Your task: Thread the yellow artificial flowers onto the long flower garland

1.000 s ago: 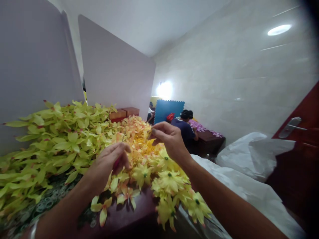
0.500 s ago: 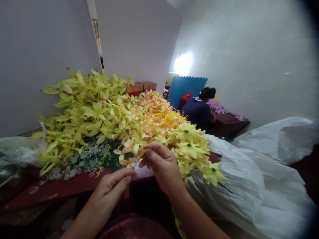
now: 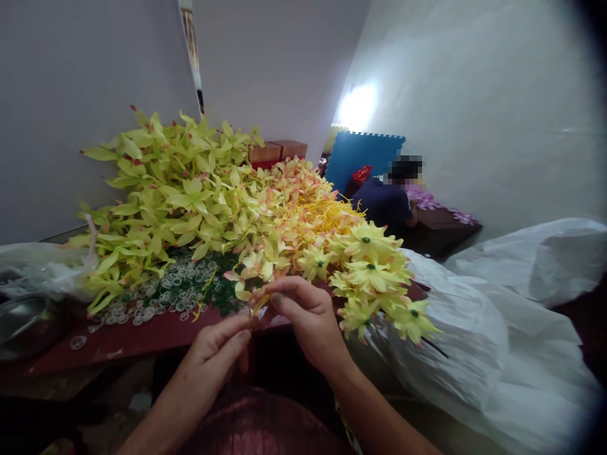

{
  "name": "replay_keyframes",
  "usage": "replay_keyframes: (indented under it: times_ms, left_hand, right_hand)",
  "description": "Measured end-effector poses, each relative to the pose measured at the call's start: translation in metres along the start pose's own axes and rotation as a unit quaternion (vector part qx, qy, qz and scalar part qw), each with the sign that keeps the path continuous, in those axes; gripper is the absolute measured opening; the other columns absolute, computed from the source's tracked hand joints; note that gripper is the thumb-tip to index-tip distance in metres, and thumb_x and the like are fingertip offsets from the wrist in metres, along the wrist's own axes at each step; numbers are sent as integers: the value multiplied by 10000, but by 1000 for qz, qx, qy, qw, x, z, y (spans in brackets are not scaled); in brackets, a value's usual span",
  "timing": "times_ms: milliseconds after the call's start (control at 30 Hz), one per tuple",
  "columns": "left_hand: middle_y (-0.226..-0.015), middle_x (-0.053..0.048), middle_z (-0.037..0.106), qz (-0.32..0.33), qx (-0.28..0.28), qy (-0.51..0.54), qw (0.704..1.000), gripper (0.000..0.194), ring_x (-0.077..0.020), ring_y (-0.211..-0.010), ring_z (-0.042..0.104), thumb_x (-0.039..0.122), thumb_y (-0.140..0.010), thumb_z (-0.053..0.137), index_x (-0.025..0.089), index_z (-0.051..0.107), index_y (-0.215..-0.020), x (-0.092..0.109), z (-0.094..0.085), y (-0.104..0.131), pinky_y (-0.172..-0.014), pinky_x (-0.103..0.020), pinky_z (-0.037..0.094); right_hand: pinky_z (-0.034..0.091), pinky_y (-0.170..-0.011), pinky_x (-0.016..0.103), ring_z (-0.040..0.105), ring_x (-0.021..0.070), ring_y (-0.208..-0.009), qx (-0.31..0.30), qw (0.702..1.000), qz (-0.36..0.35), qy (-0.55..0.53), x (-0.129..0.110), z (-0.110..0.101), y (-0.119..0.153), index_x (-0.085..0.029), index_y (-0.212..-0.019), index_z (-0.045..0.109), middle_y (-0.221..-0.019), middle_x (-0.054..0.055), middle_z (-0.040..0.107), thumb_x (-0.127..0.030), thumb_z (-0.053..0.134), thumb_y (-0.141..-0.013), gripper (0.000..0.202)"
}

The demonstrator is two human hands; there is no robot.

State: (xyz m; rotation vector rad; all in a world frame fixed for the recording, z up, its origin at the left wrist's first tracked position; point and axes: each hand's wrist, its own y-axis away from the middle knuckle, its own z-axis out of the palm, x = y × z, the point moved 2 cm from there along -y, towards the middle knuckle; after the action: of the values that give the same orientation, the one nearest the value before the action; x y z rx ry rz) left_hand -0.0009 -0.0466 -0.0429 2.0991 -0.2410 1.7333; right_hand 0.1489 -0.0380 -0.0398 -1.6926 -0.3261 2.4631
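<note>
Thin yellow strands (image 3: 259, 304) lie between my two hands at the table's front edge. My right hand (image 3: 303, 316) pinches them between thumb and fingers. My left hand (image 3: 220, 347) is closed at the fingertips close to their lower end; what it grips is too small to make out. Just beyond are pink-tipped pale petals (image 3: 256, 262), part of a large heap. Yellow flowers with green centres (image 3: 372, 272) lie right of my right hand. Clear plastic rings (image 3: 180, 287) and green pieces (image 3: 218, 294) are spread beyond my left hand.
Yellow-green petals (image 3: 161, 196) are heaped at the left on the dark red table (image 3: 118, 344). Brown boxes (image 3: 279, 150) stand behind. White plastic sheeting (image 3: 465, 322) covers the right side, and a clear bag (image 3: 47, 268) is at the left. A person (image 3: 384, 199) sits farther back.
The view has shifted slightly, so the heap appears higher and a little farther right. My right hand has moved slightly closer to my left, with the yellow strands now lower between them.
</note>
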Motion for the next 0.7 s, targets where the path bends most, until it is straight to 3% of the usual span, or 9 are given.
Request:
replay_keyframes:
  times_ms: [367,567,700]
  left_hand:
    - [-524,19,491,-13,-7,8,1000,305,-83,-417,309,370,-826,473,156,665,-929,-8,-2,0,-371,-209,180]
    - [-546,13,494,-27,-22,5,999,301,-69,-417,315,390,-831,485,160,591,-669,-12,-3,-2,-373,-210,178]
    - [-535,37,483,-42,-8,32,999,246,-62,-404,290,391,-817,521,166,613,-855,-12,-2,-2,-372,-208,147]
  right_hand:
    - [526,-604,237,624,109,-612,-20,997,68,-29,8,-3,-3,-170,-793,648,-749,13,687,-236,621,-783,72]
    - [536,-600,239,630,115,-607,-29,993,101,-45,10,-1,-1,-176,-784,648,-698,3,678,-270,635,-767,96]
    - [527,-647,257,634,130,-669,-24,995,99,-4,11,0,0,-185,-783,655,-753,13,686,-279,620,-763,102]
